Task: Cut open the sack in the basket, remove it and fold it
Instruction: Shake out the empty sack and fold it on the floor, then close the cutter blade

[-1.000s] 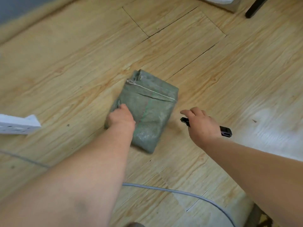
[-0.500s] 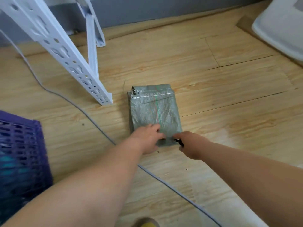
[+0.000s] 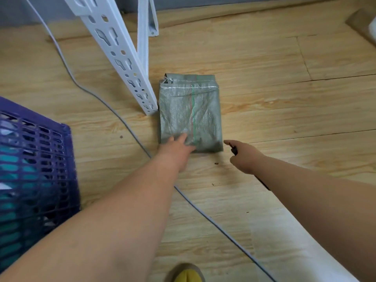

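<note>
Sack (image 3: 190,113) lies flat on the wooden floor (image 3: 284,88) near the middle of the view, folded into a neat upright rectangle. It is a grey-green woven fabric with a dull sheen, a white stitched seam across its far end, a loose thread knot at the 11 o'clock corner, and a thin red-and-green stripe running down its length.

At the sack's 6 o'clock edge the left hand (image 3: 176,148) rests with its fingers loosely spread and laid flat on the near left corner of the fabric. The right hand (image 3: 244,156) hovers just off the near right corner, at about 4 o'clock from the sack, curled around a slim black tool (image 3: 234,150) of which only short ends show; it does not touch the sack.

A white perforated metal rack leg (image 3: 122,58) slants down to the floor just beside the sack's left edge, at 9 o'clock. A purple slatted basket (image 3: 36,169) stands well apart at 8 o'clock. A grey cable (image 3: 126,123) crosses the floor diagonally between basket and sack and passes under the left forearm. A yellow shoe tip (image 3: 186,274) shows at 6 o'clock.
</note>
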Action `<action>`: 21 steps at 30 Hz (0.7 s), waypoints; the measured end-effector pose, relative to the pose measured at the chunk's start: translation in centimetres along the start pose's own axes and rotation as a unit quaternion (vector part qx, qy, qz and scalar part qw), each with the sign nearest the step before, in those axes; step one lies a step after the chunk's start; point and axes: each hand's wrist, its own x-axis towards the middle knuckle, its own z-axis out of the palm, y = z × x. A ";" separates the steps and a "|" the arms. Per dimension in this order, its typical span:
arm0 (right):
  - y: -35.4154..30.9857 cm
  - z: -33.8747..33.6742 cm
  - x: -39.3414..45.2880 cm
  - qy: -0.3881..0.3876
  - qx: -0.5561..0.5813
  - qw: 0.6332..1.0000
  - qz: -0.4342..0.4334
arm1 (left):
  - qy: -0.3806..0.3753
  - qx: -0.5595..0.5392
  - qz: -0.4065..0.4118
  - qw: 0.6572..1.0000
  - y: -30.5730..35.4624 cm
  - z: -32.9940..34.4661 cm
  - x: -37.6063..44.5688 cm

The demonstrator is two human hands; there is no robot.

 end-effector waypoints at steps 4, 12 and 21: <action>-0.4 -0.7 0.4 0.004 0.003 1.000 0.001 | -0.018 0.020 -0.037 0.999 -0.9 -0.2 0.5; -0.1 -1.6 -0.3 0.036 0.280 0.959 0.035 | 0.078 -0.002 -0.103 0.992 3.2 -2.7 -0.1; -2.0 -7.1 -2.2 0.081 0.535 0.839 0.060 | -0.054 -0.639 0.061 0.765 11.3 -6.9 -3.4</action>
